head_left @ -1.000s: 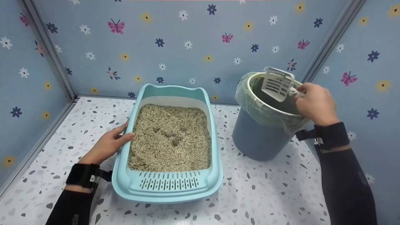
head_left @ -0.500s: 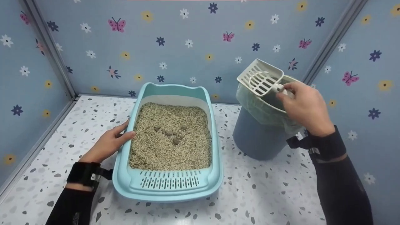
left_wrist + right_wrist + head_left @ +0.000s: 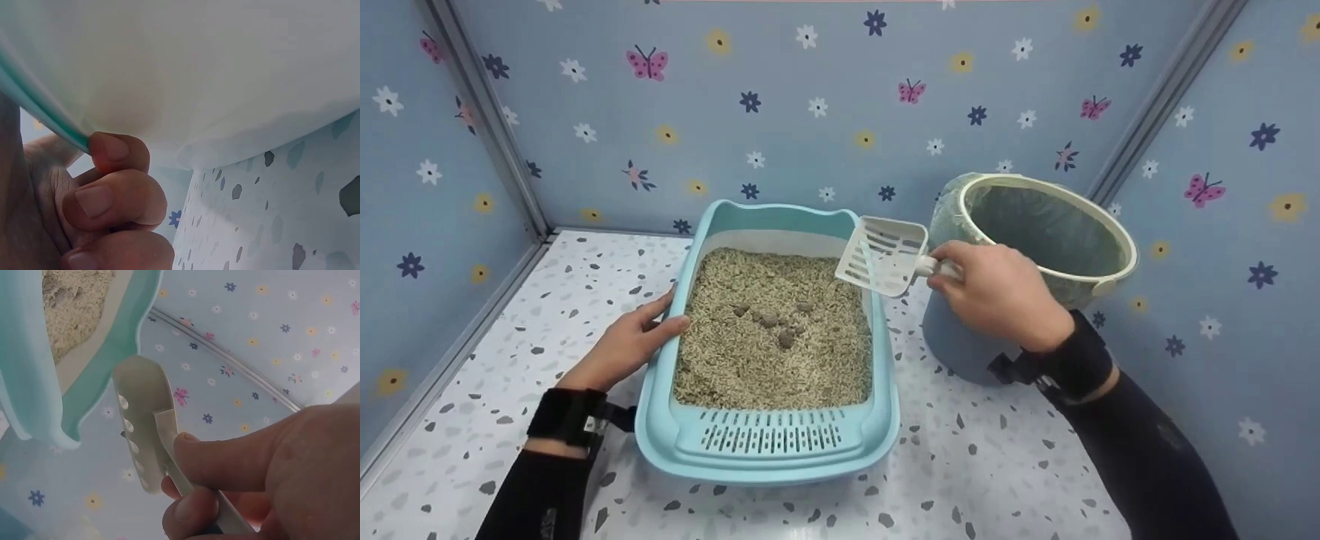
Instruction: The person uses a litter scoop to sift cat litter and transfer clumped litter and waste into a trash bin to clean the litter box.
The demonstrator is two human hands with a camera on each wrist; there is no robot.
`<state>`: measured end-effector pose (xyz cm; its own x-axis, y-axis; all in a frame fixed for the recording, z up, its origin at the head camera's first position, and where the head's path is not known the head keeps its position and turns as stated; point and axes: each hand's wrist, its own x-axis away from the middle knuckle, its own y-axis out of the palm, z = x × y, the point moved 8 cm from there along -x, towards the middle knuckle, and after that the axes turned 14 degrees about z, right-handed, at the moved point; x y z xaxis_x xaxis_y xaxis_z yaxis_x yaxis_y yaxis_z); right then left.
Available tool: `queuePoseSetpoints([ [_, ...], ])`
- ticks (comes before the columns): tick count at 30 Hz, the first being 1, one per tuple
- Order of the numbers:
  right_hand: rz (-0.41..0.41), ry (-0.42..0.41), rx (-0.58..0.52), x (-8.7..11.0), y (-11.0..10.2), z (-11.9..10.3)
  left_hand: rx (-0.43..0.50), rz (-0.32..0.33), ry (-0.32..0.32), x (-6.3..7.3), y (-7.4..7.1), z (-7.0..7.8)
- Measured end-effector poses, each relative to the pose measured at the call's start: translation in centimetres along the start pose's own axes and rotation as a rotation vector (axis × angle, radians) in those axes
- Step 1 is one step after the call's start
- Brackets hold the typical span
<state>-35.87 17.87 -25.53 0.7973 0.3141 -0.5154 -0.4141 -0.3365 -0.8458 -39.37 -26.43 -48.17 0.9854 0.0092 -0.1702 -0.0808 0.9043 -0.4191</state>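
A light-blue litter box point(image 3: 769, 465) filled with tan litter point(image 3: 765, 375) stands on the table. Several dark clumps point(image 3: 785, 339) lie near the middle of the litter. My left hand point(image 3: 622, 345) grips the box's left rim, thumb on top; in the left wrist view its fingers point(image 3: 121, 199) curl beneath the rim. My right hand point(image 3: 997, 289) holds a white slotted litter scoop point(image 3: 885, 255) by its handle. The scoop's head overlaps the box's right rim in the head view, and no clump shows on it. In the right wrist view, thumb and fingers pinch the handle point(image 3: 183, 478).
Right of the box stands a blue-grey bin point(image 3: 952, 337) with a pale rim and a translucent green liner point(image 3: 952, 214); my right forearm passes in front of it. Flower-patterned walls point(image 3: 825, 112) enclose the speckled white table point(image 3: 960, 465) at the back and both sides.
My right hand has carried the scoop leftward from over the bin to the box's right rim, turning its head along the way. My left hand has stayed on the left rim.
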Motion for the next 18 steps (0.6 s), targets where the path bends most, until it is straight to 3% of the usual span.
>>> queuePoseSetpoints([
  [18, -0.254, -0.167, 0.216, -1.1, 7.7, -5.9, 0.019, -0.007, -0.018, 0.1, 0.2, 0.1],
])
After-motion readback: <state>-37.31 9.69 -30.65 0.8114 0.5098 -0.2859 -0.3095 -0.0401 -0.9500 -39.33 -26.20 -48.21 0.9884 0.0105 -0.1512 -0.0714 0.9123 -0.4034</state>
